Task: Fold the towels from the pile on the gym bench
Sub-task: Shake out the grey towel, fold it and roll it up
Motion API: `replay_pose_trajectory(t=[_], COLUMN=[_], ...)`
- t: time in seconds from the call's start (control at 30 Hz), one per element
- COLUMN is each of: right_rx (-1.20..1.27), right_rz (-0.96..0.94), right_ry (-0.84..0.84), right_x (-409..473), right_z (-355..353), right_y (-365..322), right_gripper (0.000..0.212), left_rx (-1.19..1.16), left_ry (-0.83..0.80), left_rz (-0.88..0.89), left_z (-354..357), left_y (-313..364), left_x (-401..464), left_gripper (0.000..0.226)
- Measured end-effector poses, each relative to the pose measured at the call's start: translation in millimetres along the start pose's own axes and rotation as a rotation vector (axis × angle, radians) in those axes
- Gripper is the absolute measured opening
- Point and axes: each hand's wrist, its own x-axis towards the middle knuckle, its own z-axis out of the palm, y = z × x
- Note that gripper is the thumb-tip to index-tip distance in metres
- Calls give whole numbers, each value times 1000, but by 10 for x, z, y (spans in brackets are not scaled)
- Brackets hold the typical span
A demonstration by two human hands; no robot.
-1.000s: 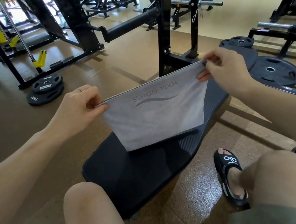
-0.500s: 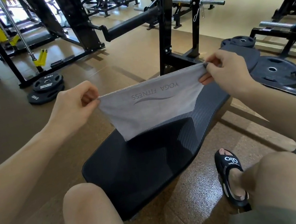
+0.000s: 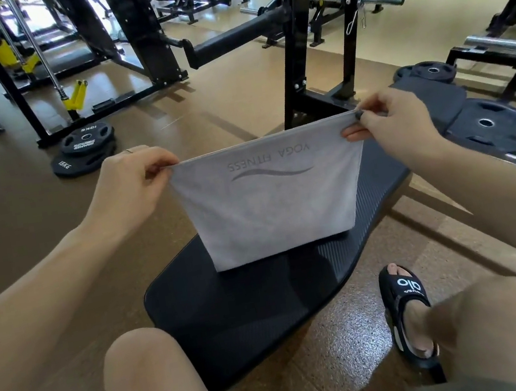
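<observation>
A grey towel (image 3: 270,193) hangs folded in the air above the black padded worktop (image 3: 235,317), its long axis running left to right, level between the two hands, and its short axis dropping straight down. The top edge is stretched taut; the bottom edge sits just over the middle of the worktop, and whether it touches the pad cannot be told. The printed words "YOGA FITNESS" and a wave mark lie near the top edge and read upside down, so the towel's printed end points up and its face is turned toward the person. The left hand (image 3: 133,184) has its grip closed in a pinch on the upper left corner, thumb and fingers pressed together on the cloth. The right hand (image 3: 397,126) has its grip closed the same way on the upper right corner, fingertips bunched over the hem. The worktop runs from the near left toward the far right, where its far end meets a black upright frame (image 3: 300,63). Weight plates (image 3: 87,148) lie on the floor well off the left edge.
</observation>
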Motion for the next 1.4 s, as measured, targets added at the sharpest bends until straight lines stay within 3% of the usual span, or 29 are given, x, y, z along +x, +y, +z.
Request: replay_pose_trajectory(t=[0.17,0.33,0.43,0.57,0.7,0.87,1.1,1.4], right_rx=[39,143,197,14,-298,-654,-879,-894], right_rz=[48,14,-31,-21,-8,-212,-465,-457], right_ry=[-11,43,38,-99,-307,-517,-438,-436], right_x=[370,774,723,146,-613,-1235,-1425,-1428], right_z=[200,331,338,434,587,686,645,596], right_y=[24,-177,-51,604,1414,1879,2153,2066], right_gripper=[25,24,21,23,20,12,25,31], left_rx=[114,191,161,243,182,215,278,256], left_ry=[12,127,153,-24,-334,-589,-614,-627], left_rz=[-49,-165,-111,-75,-64,53,98,154], left_z=[102,-17,-82,291,910,1307,1338,1359], left_y=[-159,-215,-229,-250,-287,-272,-127,-32], left_x=[298,721,591,-213,-1206,-1859,-2052,-2170], left_gripper=[18,19,16,11,15,27,33,30])
